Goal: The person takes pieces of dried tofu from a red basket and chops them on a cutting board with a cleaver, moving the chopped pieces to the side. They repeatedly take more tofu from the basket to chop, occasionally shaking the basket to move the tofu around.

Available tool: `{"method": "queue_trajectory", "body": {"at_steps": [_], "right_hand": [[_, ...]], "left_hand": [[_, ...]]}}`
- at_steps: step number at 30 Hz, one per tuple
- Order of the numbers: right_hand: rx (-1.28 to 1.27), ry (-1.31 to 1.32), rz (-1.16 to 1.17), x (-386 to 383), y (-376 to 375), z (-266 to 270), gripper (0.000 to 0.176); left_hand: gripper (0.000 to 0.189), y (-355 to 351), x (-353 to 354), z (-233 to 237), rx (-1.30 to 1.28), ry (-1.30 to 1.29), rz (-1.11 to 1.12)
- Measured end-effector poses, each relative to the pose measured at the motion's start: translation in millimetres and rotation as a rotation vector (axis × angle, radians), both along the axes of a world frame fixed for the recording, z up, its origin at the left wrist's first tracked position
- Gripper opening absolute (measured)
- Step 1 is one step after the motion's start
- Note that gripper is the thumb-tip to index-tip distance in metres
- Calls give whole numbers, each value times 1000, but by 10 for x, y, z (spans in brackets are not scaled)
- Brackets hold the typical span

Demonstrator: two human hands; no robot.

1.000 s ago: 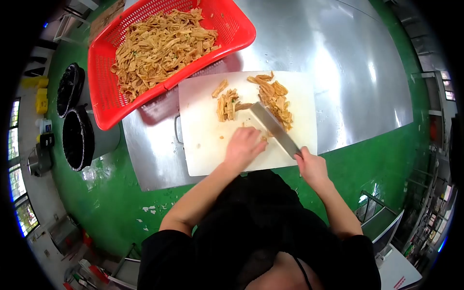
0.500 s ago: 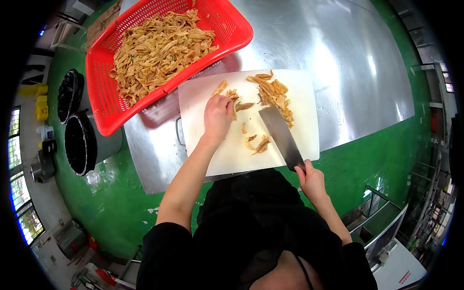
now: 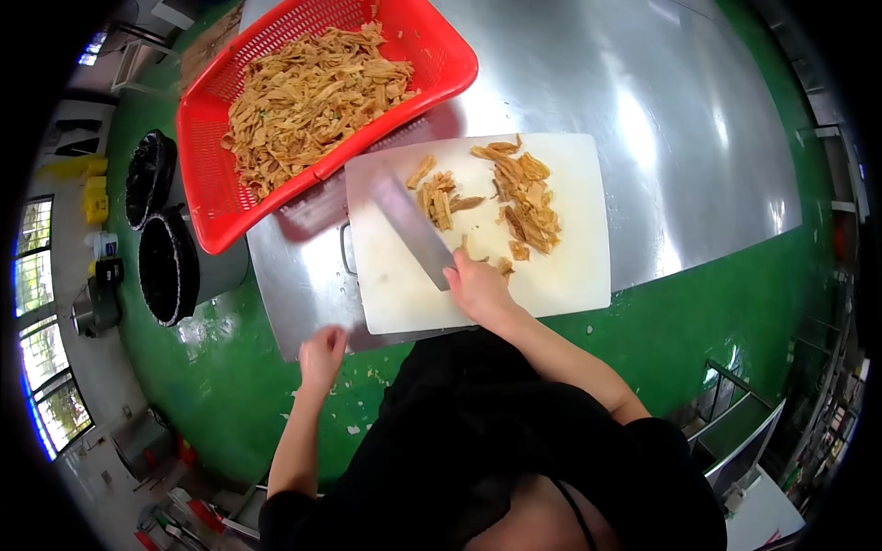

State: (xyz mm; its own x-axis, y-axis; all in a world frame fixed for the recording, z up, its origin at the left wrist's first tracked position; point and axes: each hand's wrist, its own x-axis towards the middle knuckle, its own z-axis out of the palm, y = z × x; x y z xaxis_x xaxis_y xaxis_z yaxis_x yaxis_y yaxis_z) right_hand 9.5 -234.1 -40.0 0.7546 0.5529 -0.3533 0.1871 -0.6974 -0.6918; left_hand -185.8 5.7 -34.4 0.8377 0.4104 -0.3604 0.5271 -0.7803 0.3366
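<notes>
My right hand (image 3: 482,291) grips the handle end of a cleaver (image 3: 415,227), its blade blurred and slanting up and left over the white cutting board (image 3: 395,298). A small pile of tan, wrinkled strips that look like tofu skin (image 3: 437,200) lies just right of the blade. Farther right on the board is a larger pile of the same strips (image 3: 531,204). A few scraps are partly hidden by my right hand. Off the board's lower left, by the table's front edge, my left hand (image 3: 321,358) is curled closed, with nothing seen in it.
A red perforated basket (image 3: 209,188) full of similar strips stands at the upper left, close to the board. Under both lies a steel table (image 3: 551,78). Two bins lined with black bags (image 3: 167,266) stand left on the green floor (image 3: 220,404).
My left hand has left the strips and drawn back toward me, past the table edge. My right hand has carried the cleaver leftward across the board. Scraps at the front have shifted toward the right pile.
</notes>
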Motion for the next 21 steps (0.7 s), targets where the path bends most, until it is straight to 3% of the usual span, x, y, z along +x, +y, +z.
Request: {"method": "queue_trajectory", "body": {"at_steps": [1,8,10,12,14,17,21], "right_hand": [[-21,16,-65,18,-10,-85,20],[10,-146,-437,-44,-904,-97,20],[-98,-141,-395,-125,-1045,100,21],[-34,-131,-233,-230,-1145,115,21],[-102,-223,60,-176,-1148,208,23],[-200,-266,270,29,-1204,194,26],[-241,-346,132,413,-1243,219,26]], "left_hand": [[13,-22,288,-30,-98,-172,114],[8,-74,1436,363,-210,-716,-146],[8,57,1662,534,-157,-836,-171],[7,273,1917,691,-96,-922,-190],[9,489,2194,783,-71,-901,-189],[9,941,2610,628,-3,-772,-308],[11,1278,3127,303,149,-542,-585]]}}
